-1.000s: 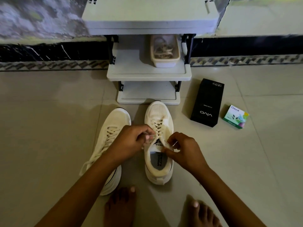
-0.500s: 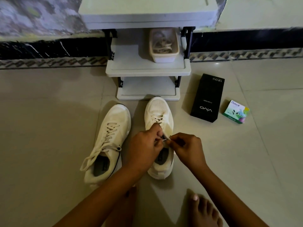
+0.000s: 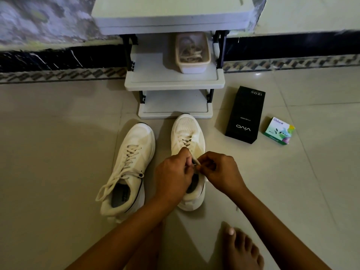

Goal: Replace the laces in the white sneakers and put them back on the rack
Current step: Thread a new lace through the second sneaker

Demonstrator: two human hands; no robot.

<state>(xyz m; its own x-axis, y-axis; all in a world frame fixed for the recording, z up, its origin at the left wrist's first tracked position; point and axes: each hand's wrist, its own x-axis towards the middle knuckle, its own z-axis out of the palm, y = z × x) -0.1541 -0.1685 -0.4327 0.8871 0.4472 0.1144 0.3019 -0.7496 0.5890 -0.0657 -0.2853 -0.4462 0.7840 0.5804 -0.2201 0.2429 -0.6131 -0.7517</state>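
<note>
A bare foot (image 3: 241, 248) rests on the tiled floor (image 3: 58, 152) as a person crouched low works on a pair of white sneakers. Both hands meet over the tongue of the right sneaker (image 3: 188, 131). The left hand (image 3: 173, 172), fingers curled, pinches the lace (image 3: 195, 162), and the right hand (image 3: 220, 172) pinches the same lace just beside it, apparently to draw it taut through the upper eyelets. That sneaker points toe-first at the rack (image 3: 173, 85), its lower rows already crossed, so the threading looks close to done. Just beside it stands the left sneaker (image 3: 134, 152), laced to the top but untied, its loose ends trailing over the collar. Both sneakers are on the floor, neither yet on the rack. Farther off to the right, a black box (image 3: 245, 114) and a small green box (image 3: 278, 130) lie flat on the pale, glossy tiles, well apart from the work. The grey rack stands against the wall, its bottom shelf just beyond the right sneaker's toe. A tub (image 3: 192, 68) of what look like laces sits on the middle shelf, handy for the swap. A dark patterned skirting (image 3: 58, 61) runs along the wall of the dim room.
</note>
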